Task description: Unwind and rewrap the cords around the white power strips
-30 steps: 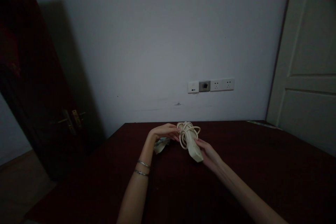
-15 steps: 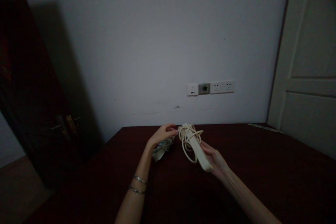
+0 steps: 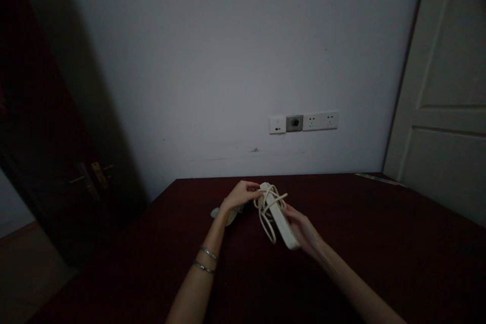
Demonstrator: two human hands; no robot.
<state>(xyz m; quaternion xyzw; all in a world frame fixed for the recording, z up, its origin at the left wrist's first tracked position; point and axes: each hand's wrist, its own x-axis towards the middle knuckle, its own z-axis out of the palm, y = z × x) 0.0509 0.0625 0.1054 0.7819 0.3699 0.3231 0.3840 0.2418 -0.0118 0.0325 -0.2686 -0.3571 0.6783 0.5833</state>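
Note:
A white power strip (image 3: 284, 225) is held tilted above the dark red table, its cream cord (image 3: 270, 235) looped in a tangle around the far end. My right hand (image 3: 302, 224) grips the strip from its right side, the fingers partly hidden behind it. At the upper left of the tangle, my left hand (image 3: 241, 195) has its thumb and fingers closed on the cord. Behind my left wrist lies a crumpled pale wrapper (image 3: 231, 216), mostly covered by that hand.
Wall sockets and a switch (image 3: 304, 122) are set in the pale wall behind the table (image 3: 341, 197). A thin flat strip (image 3: 379, 179) lies at the table's far right edge. A dark door with a handle (image 3: 91, 177) stands left, and a pale panelled door (image 3: 448, 111) right.
My left hand has moved slightly right and now meets the cord. The strip has shifted a little left and its cord loops hang differently. The camera view has shifted slightly.

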